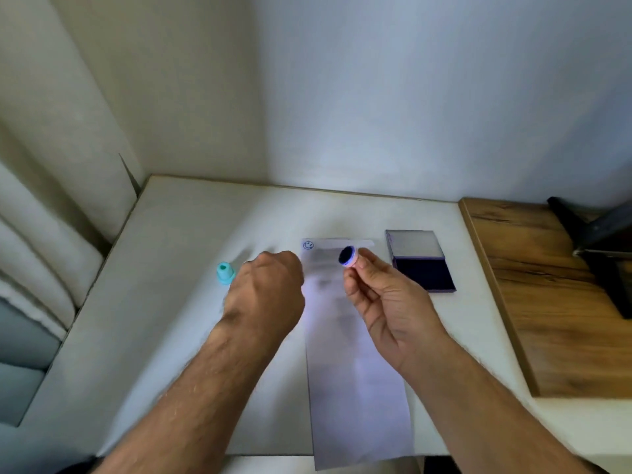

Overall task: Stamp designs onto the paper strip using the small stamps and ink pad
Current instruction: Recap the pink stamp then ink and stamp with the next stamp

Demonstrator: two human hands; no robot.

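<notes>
A white desk (191, 302) fills the middle of the view, set into a corner of pale walls, with a pale cushioned seat (37, 254) along its left edge and a wood-grain surface (547, 302) butting against its right edge; something dark (602, 241) sits at the far right of that wood, too cut off to identify. A long paper strip (355, 371) lies on the desk, running from the near edge, which it overhangs, away toward the far wall, with a blue smiley face print (308, 245) at its far left corner. Just right of the strip's far end lies the ink pad (422, 265), its lid open toward the wall and the dark blue pad on the near side. The left hand (266, 289) hovers at the left edge of the strip with its back to the camera and its fingers curled under into a fist; whether it holds anything cannot be told. The right hand (379, 292) is raised over the strip, pinching a small pink stamp (349, 256) between thumb and fingertips, the stamp's round face dark with ink and tilted up toward the camera. A small turquoise stamp (225, 272) stands on the desk just left of the left hand, apart from the paper.
</notes>
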